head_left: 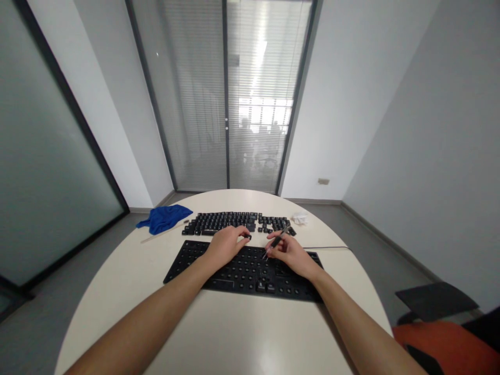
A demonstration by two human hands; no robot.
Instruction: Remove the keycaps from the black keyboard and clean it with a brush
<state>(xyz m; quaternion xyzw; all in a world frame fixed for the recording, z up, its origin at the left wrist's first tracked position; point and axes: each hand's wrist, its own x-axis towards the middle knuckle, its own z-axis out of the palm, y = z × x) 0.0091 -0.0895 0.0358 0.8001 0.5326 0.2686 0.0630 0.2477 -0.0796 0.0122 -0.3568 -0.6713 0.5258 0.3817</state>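
A black keyboard base (250, 276), stripped of most of its keycaps, lies in front of me with rows of bare switches. Two keycaps (264, 287) sit on its near edge. Over its far edge, my left hand (226, 245) pinches a small black keycap (248, 236) between thumb and fingertips. My right hand (291, 252) is closed on a keycap puller (276, 241) with a dark handle; its thin metal prongs point down at the switches. Beyond both hands, loose black keycaps (226, 219) are laid out in keyboard order, with gaps toward the right.
A blue cloth (164, 219) and a thin brush (166, 232) lie at the far left of the round white table (250, 333). Crumpled white tissue (299, 218) is at the far right. A black cable (328, 247) runs off rightward. An orange-seated chair (445, 346) stands at right.
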